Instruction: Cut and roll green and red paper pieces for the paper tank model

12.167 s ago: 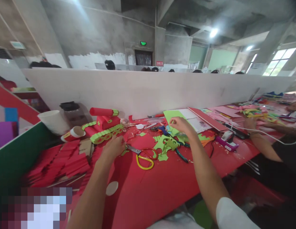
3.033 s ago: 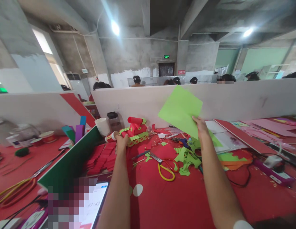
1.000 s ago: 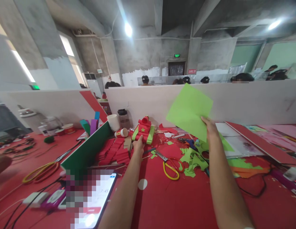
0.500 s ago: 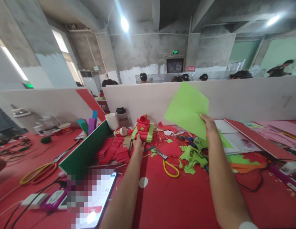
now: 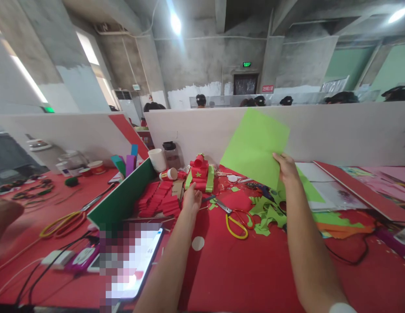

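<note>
My right hand [image 5: 286, 167] pinches the edge of a light green sheet of paper [image 5: 254, 145], raised above the table in front of the white partition. My left hand [image 5: 192, 201] is just in front of a small red and green paper tank model [image 5: 199, 174] with a green star. Its fingers look loosely parted at the model's front edge; whether a fingertip still touches it is hard to see. Scissors with yellow and red handles [image 5: 236, 221] lie open between my arms. Light green paper scraps [image 5: 267, 213] lie to the right of them.
Folded red paper strips [image 5: 156, 198] lie beside a green board [image 5: 124, 198]. A phone [image 5: 140, 265] lies near my left forearm. A white cup [image 5: 157, 160] and a dark-lidded bottle [image 5: 170, 154] stand by the partition [image 5: 336, 134]. Another person's hand [image 5: 6, 215] is at far left.
My left hand has drawn slightly back from the paper tank model, which stands by the partition. The green sheet stays raised in my right hand, tilted a little differently. The view has shifted slightly.
</note>
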A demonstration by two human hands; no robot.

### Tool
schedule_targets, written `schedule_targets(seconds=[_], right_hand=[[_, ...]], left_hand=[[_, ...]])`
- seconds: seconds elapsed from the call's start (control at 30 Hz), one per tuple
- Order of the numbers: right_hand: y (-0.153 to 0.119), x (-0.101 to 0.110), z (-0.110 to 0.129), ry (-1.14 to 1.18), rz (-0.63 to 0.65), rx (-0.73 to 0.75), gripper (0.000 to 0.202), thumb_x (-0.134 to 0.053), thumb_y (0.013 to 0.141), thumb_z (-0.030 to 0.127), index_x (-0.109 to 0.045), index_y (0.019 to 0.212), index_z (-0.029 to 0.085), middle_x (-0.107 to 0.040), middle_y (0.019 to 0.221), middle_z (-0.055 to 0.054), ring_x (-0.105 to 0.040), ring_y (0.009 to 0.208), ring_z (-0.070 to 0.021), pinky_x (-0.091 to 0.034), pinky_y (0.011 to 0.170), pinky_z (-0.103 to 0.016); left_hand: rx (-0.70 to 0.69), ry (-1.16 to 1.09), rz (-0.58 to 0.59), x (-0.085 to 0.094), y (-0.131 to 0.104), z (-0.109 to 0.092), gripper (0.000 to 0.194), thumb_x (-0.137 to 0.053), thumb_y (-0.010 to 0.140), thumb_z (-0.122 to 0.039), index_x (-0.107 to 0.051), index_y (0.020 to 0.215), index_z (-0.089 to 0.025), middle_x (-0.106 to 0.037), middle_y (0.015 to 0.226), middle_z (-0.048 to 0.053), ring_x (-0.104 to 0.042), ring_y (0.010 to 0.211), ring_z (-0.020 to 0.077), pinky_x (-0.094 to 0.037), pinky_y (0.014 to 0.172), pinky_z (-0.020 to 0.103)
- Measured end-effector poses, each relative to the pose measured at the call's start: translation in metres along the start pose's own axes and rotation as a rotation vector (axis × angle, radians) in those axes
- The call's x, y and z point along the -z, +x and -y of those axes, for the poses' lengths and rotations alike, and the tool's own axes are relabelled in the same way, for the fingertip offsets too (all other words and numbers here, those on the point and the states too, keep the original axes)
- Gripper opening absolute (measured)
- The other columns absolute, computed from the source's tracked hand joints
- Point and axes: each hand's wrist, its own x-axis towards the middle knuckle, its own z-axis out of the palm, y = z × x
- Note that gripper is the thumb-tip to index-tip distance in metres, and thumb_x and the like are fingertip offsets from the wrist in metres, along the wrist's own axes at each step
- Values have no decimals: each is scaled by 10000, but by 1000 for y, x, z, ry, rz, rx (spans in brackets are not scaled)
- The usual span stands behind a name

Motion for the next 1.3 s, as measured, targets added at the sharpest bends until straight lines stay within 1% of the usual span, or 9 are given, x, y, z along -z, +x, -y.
schedule_targets(seconds=[0.2, 0.3, 0.37, 0.47, 0.57, 0.8, 0.97, 1.17, 1.3], right_hand=[[-6, -23, 0, -77, 45, 10, 348, -827, 624, 391, -693, 877, 194, -726, 724, -17, -677, 661, -198, -557, 644, -321], [-14, -35, -1, -124, 101, 17, 353, -818, 635, 426, -698, 876, 199, -729, 726, -15, -667, 631, -189, -547, 610, -303], [-18, -42, -2, -151, 154, 16, 357, -812, 641, 448, -697, 872, 200, -730, 725, -18, -666, 635, -192, -539, 600, -296], [-22, -49, -5, -184, 204, 26, 359, -800, 653, 465, -693, 871, 201, -734, 742, -24, -669, 659, -191, -531, 607, -285], [-23, -54, -8, -170, 195, 45, 360, -793, 660, 471, -689, 879, 205, -743, 781, -26, -680, 692, -187, -533, 624, -276], [-24, -54, -21, -167, 376, -92, 417, -839, 626, 409, -694, 958, 203, -763, 884, -47, -707, 749, -200, -572, 672, -311], [-21, -55, -31, -264, 363, -135, 375, -866, 601, 379, -715, 888, 190, -770, 870, -72, -713, 724, -219, -580, 640, -322], [-24, -72, -32, -246, 303, -46, 365, -847, 614, 432, -706, 847, 189, -767, 852, -71, -710, 738, -232, -572, 629, -326], [-29, -77, -36, -270, 315, -29, 381, -827, 631, 460, -708, 852, 173, -765, 851, -74, -703, 728, -222, -562, 636, -317]], left_hand=[[-81, -22, 75, 2, -34, 10, 161, -653, 775, -117, -522, 709, -184, -426, 517, -66, -509, 478, 71, -461, 543, 175], [-104, -13, 171, -4, -46, 5, 90, -666, 801, -163, -616, 869, -193, -651, 762, 20, -667, 729, 116, -532, 710, 216], [-67, 86, 312, -10, -48, -1, 143, -679, 820, -245, -641, 947, -189, -696, 915, 75, -697, 805, 163, -555, 736, 271], [-90, 326, 521, -19, -45, -10, 211, -763, 742, -240, -663, 903, -148, -700, 829, 81, -682, 644, 165, -539, 587, 256], [-209, 460, 582, -26, -37, -12, 161, -779, 692, -148, -659, 797, -126, -656, 651, 29, -616, 504, 124, -465, 459, 198], [-251, 377, 513, -24, -26, 5, 171, -780, 703, -147, -658, 822, -127, -637, 601, 5, -624, 507, 133, -491, 495, 212], [-299, 375, 462, -17, -16, 6, 142, -747, 726, -149, -667, 843, -145, -671, 716, 27, -627, 554, 139, -494, 522, 227], [-612, 323, 186, -5, 2, -21, 64, -653, 795, -143, -646, 849, -177, -667, 825, 32, -638, 771, 144, -504, 701, 214], [-566, 263, 21, 3, 10, -27, 96, -653, 783, -162, -629, 871, -190, -669, 904, 46, -640, 868, 158, -509, 724, 218]])
